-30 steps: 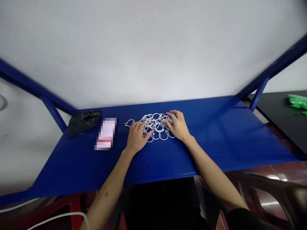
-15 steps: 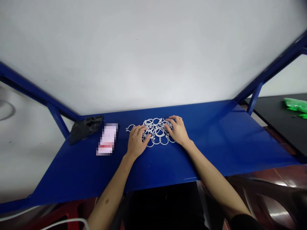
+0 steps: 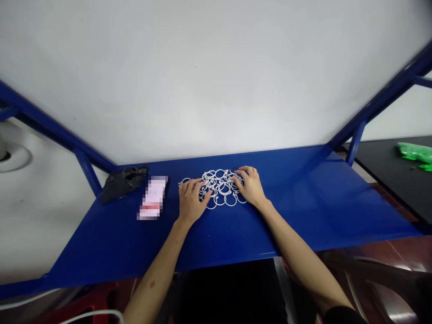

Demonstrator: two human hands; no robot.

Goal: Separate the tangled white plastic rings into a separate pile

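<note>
A pile of several white plastic rings [image 3: 220, 186] lies on the blue metal shelf [image 3: 303, 207] in front of me. My left hand [image 3: 190, 200] rests palm down on the left side of the pile, fingers spread over the rings. My right hand [image 3: 250, 185] lies flat on the right side of the pile, fingers stretched onto the rings. Neither hand grips a ring.
A crumpled black bag [image 3: 122, 182] sits at the shelf's back left, with a blurred white and red packet [image 3: 153, 197] beside it. Blue frame bars [image 3: 354, 141] rise at both back corners. A black table [image 3: 398, 175] with green items [image 3: 414, 152] stands to the right.
Both hands have drawn a little closer together over the rings, bunching the pile slightly. The camera has tilted a bit, shifting the scene lower in the view.
</note>
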